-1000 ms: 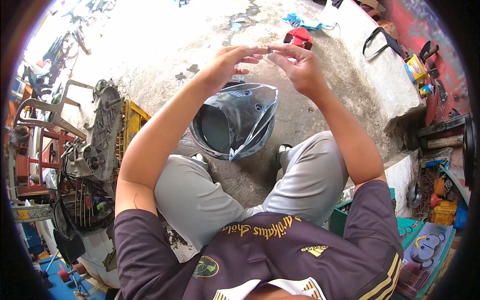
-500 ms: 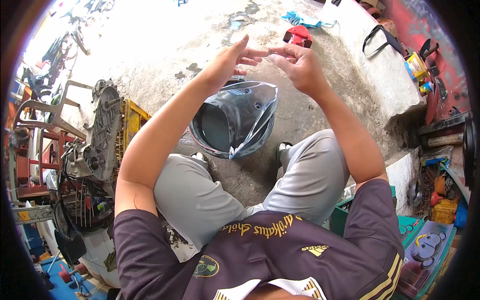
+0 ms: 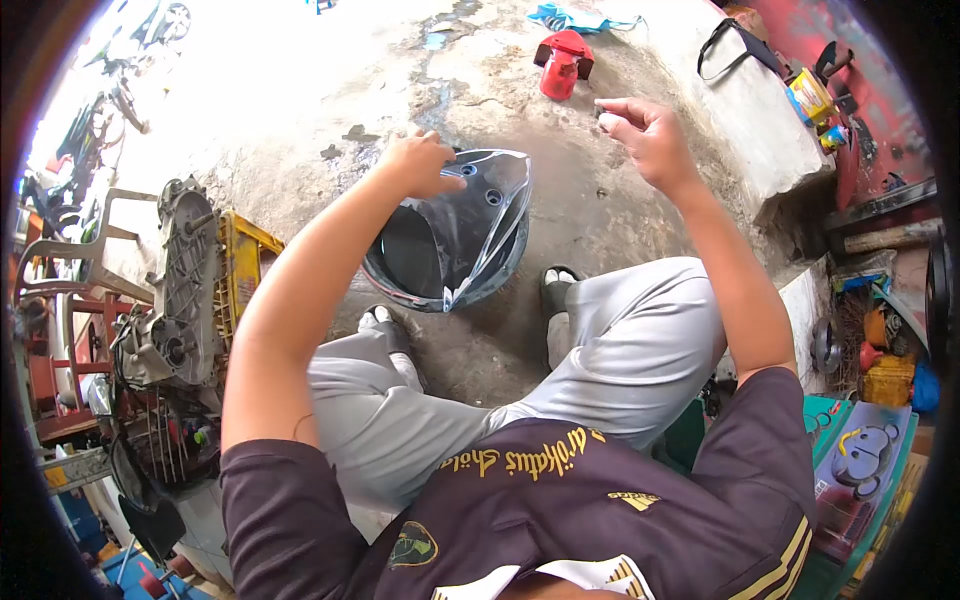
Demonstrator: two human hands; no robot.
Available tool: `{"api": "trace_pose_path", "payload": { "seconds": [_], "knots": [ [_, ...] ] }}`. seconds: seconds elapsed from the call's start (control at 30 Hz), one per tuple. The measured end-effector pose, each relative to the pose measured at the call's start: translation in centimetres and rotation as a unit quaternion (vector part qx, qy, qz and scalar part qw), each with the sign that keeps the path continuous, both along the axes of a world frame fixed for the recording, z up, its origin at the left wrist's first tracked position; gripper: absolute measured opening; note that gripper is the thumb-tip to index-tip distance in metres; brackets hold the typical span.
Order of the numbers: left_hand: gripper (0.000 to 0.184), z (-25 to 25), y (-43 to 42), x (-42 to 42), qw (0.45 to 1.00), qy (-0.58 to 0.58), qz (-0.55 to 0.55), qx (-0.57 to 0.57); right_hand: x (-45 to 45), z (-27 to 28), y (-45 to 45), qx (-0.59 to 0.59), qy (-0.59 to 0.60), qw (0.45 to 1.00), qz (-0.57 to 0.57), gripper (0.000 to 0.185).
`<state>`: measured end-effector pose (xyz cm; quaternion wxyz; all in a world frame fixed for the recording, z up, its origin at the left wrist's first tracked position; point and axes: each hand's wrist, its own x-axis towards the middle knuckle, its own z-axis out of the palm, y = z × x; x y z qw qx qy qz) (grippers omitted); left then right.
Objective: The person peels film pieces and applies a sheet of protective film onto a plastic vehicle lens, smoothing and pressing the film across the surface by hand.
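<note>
A glossy dark vehicle body panel (image 3: 488,215) with two round holes and a pale, shiny edge leans in a round black basin (image 3: 405,293) between my feet. My left hand (image 3: 418,163) is at the panel's far left edge, fingers spread and thumb apart; whether it touches the panel I cannot tell. Off to the right, my right hand (image 3: 652,148) is raised above the concrete floor. Its thumb and index finger pinch a small dark piece (image 3: 600,112), too small to name.
A red plastic part (image 3: 562,66) and a blue cloth-like item (image 3: 575,18) lie on the floor ahead. At left, a metal engine casing (image 3: 190,280) stands beside a yellow crate (image 3: 245,255). A black strap (image 3: 735,45) rests on the white ledge at right.
My hands were close together above the basin and have moved apart. The left came down to the panel's edge; the right moved right with the small dark piece. The view shifted slightly.
</note>
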<state>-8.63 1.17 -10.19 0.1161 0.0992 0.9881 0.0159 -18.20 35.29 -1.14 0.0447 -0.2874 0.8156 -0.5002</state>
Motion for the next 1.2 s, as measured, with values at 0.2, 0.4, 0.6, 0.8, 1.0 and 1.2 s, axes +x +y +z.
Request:
{"api": "trace_pose_path", "payload": {
  "seconds": [0.2, 0.4, 0.6, 0.8, 1.0, 1.2],
  "knots": [
    [0.09, -3.5, 6.1, -0.4, 0.976, -0.009, 0.213, 0.055, -0.7, -2.1, 1.3, 0.025, -0.039, 0.999, -0.022, 0.029],
    [0.106, -6.2, 8.7, 3.3, 0.977, 0.022, 0.211, -0.028, 1.2, -0.6, -3.1, 0.109, 0.003, 0.994, 0.011, 0.029],
    [0.108, -5.5, 9.0, 3.1, 0.974, -0.005, 0.226, -0.007, -0.7, -12.4, -6.9, 0.159, 0.017, 0.975, -0.152, 0.023],
    [0.113, -5.4, 8.9, 3.0, 0.971, -0.013, 0.24, -0.003, 6.4, -22.5, -8.2, 0.101, -0.037, 0.963, -0.247, 0.017],
    [0.112, -5.6, 8.7, 3.0, 0.972, -0.005, 0.235, -0.005, 5.7, -23.5, -8.5, 0.104, 0.022, 0.969, -0.223, 0.017],
    [0.113, -5.9, 8.6, 2.7, 0.973, -0.013, 0.23, -0.011, 5.9, -23.3, -7.8, 0.145, -0.005, 0.971, -0.19, 0.026]
  ]
}}
